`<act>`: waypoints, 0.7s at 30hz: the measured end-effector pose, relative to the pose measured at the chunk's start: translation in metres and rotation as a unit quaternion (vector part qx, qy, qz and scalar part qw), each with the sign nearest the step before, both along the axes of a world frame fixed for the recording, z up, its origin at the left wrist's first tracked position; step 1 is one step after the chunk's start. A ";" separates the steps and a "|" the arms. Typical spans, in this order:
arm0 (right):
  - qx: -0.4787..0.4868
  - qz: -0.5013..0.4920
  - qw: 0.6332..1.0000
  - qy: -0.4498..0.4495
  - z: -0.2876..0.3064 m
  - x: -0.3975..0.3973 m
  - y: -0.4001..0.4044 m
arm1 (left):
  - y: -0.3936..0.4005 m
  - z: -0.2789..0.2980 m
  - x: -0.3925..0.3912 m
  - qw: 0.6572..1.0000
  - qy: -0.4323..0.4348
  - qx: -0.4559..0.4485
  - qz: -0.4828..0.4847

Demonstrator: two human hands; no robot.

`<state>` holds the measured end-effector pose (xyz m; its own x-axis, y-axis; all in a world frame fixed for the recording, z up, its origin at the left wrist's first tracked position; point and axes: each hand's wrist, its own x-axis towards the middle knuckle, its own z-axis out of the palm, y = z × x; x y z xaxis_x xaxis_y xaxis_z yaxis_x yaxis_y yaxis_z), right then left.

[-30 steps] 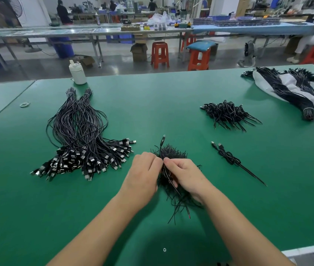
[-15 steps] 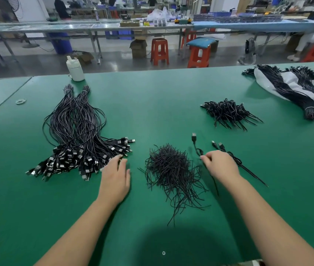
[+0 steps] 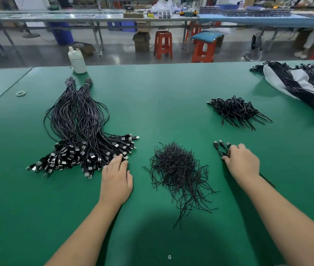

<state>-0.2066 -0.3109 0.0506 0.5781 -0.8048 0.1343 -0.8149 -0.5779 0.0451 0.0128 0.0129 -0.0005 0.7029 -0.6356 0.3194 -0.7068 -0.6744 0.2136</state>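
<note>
My left hand lies flat on the green table, its straight fingertips touching the plugs at the near end of a large bundle of black USB cables. A loose pile of black twist ties sits between my hands. My right hand is curled over a few small tied cables, whose three plugs stick out side by side beyond the fingers. The cables' tails run out from under my wrist.
A heap of tied cables lies farther back on the right. At the far right, more cable bundles rest on a white bag. A white bottle stands at the far edge, with a rubber band at the left.
Both hands left the twist tie pile. The right carried a tied cable right and set it beside two others; the left moved to the big bundle's plugs.
</note>
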 end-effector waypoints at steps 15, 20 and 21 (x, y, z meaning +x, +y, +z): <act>0.108 0.052 0.972 -0.203 -0.051 0.010 0.043 | -0.004 0.003 0.008 0.997 -0.014 0.051 0.063; 0.100 0.050 0.972 -0.205 -0.054 0.011 0.043 | -0.009 0.023 0.044 0.982 0.001 0.160 0.101; 0.097 0.052 0.972 -0.205 -0.054 0.011 0.043 | -0.010 0.027 0.049 0.981 -0.010 0.168 0.093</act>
